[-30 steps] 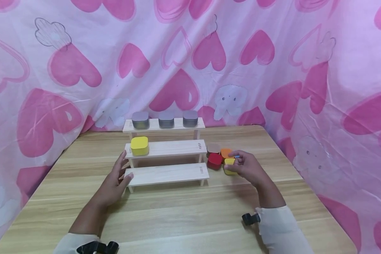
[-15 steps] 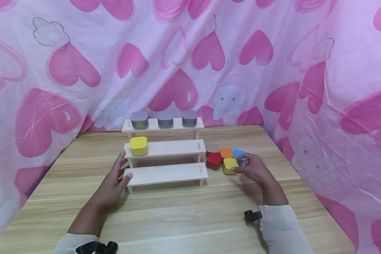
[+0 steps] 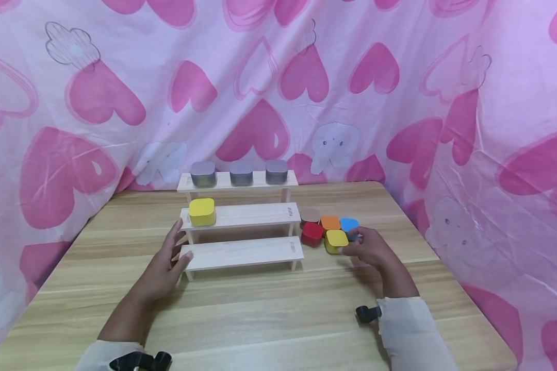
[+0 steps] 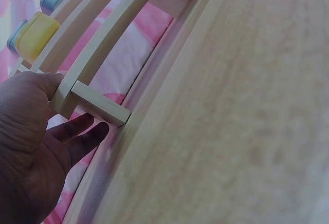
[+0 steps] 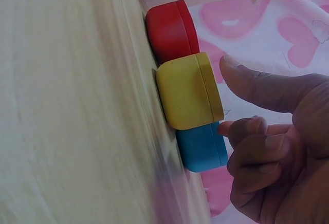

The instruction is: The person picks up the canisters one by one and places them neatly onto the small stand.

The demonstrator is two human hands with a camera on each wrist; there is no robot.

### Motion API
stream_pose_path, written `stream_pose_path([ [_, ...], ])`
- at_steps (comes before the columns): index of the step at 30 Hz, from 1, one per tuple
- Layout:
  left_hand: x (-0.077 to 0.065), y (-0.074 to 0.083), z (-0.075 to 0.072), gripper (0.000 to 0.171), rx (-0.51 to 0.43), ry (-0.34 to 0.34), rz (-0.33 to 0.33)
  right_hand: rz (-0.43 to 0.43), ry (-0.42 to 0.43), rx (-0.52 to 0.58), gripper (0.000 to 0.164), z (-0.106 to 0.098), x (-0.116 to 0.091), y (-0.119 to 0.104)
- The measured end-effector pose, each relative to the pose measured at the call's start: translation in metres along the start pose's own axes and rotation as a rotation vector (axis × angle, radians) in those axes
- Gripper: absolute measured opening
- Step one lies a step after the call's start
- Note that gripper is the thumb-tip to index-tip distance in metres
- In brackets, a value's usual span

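Observation:
My left hand [image 3: 160, 268] rests at the left end of a stepped wooden rack [image 3: 241, 255]. Its thumb touches the lowest board, with loosely bent fingers beside the end leg in the left wrist view. A small yellow lidded box [image 3: 201, 212] stands on the middle board's left end. My right hand [image 3: 371, 251] is at a cluster of similar boxes right of the rack. Its thumb lies apart from a yellow box [image 5: 187, 93] in the right wrist view. The index fingertip is at the lid of a blue box [image 5: 202, 147]; contact is hard to tell.
Several grey boxes, such as the end one [image 3: 276, 172], line the top board. A red box [image 3: 312, 234], an orange box [image 3: 330, 223] and a greyish-brown box [image 3: 310, 215] adjoin the yellow and blue ones. A pink heart-print curtain [image 3: 250, 77] surrounds the wooden table [image 3: 269, 319].
My right hand has shifted rightward, away from the yellow box and to the blue one, which shows more now. My left hand stays at the rack.

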State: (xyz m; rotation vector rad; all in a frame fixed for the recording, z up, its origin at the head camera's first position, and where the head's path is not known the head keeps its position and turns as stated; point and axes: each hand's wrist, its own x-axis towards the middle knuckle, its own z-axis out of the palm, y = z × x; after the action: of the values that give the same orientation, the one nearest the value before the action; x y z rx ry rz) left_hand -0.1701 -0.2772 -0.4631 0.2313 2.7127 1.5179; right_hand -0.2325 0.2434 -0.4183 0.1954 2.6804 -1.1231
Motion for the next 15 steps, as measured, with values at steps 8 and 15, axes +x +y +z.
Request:
stream_pose_path([
  [8,-0.0003,-0.0005,-0.0002,0.097,-0.001,-0.002,0.005,-0.022,-0.017,-0.015,0.072,0.0033,0.0057,0.0038],
  [15,0.0004,-0.0013,-0.0007,0.097,-0.002,-0.002,0.005,-0.050,-0.021,-0.022,0.074,0.0054,0.0084,0.0053],
])
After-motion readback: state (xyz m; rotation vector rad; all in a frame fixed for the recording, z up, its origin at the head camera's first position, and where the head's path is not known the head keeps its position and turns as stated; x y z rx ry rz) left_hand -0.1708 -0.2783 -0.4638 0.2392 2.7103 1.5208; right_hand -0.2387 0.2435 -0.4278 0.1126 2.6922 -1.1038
